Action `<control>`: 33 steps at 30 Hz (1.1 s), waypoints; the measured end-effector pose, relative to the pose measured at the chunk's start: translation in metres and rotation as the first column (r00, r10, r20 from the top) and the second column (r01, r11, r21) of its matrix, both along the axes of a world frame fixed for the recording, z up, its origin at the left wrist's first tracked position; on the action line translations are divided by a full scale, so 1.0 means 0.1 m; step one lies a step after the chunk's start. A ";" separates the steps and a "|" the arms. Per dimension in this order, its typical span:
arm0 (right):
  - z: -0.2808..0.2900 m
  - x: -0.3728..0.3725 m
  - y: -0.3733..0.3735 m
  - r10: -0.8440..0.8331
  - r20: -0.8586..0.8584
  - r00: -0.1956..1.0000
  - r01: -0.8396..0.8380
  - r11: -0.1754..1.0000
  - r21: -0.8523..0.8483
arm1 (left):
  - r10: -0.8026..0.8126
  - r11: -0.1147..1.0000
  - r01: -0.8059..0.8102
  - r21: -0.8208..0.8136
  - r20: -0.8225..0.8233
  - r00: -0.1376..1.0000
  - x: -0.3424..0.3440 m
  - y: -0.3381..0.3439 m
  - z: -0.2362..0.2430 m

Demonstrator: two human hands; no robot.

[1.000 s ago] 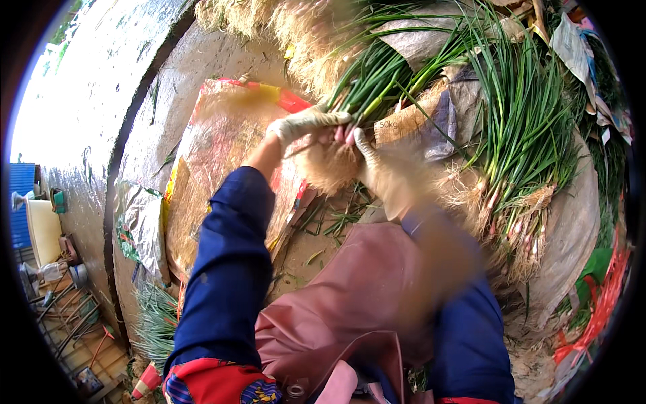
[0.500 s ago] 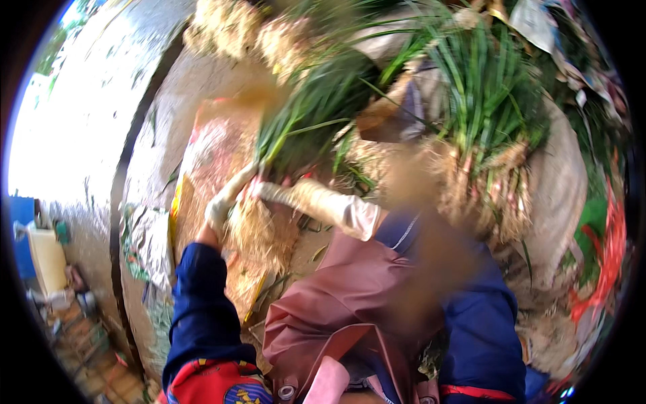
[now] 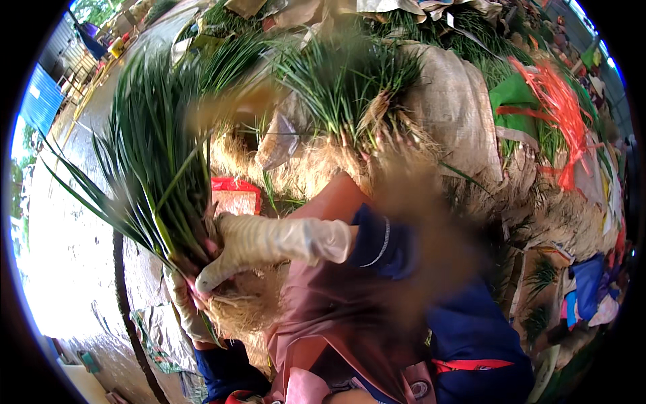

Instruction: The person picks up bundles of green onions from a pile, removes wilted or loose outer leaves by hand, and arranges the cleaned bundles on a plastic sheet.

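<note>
A large bunch of spring onions (image 3: 158,168), with long green leaves and reddish stem bases, stands tilted at my left with its pale roots (image 3: 245,303) toward me. Both hands wear whitish gloves. My left hand (image 3: 183,303) is closed round the stems from below and is partly hidden behind them. From the right my right hand (image 3: 235,246) reaches across, its fingers wrapped over the stem bases just above the roots. A maroon apron (image 3: 336,303) covers my front behind the roots.
More spring onions (image 3: 336,87) lie ahead, roots toward me, beside a beige woven sack (image 3: 451,101). Orange-red plastic strips (image 3: 555,101) hang over a green cloth (image 3: 515,97) at the right. A red-edged sack (image 3: 235,195) lies beyond my hands. Wet concrete (image 3: 74,249) stretches along the left.
The bunch of spring onions has come up off the sack and moved left, held in both hands. The view has turned, so the heap and the orange-red strips sit differently in the picture.
</note>
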State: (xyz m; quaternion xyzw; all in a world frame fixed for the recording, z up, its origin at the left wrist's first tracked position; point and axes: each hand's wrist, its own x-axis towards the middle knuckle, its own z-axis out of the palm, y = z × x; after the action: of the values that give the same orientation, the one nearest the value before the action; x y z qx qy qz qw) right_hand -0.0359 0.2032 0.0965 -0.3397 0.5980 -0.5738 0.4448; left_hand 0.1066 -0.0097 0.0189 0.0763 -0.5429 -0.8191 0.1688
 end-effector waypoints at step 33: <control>-1.23 -0.96 3.30 -0.467 -0.884 -0.001 0.884 -0.414 0.218 | -0.333 0.867 0.388 -0.312 0.216 0.918 -2.81 2.00 -0.84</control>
State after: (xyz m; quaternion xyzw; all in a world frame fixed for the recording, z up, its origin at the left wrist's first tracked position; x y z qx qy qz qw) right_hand -0.1319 0.5336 -0.0264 0.3373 0.9079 -0.2177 -0.1204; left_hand -0.1739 0.1900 -0.0650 0.0058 -0.6955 -0.7183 -0.0194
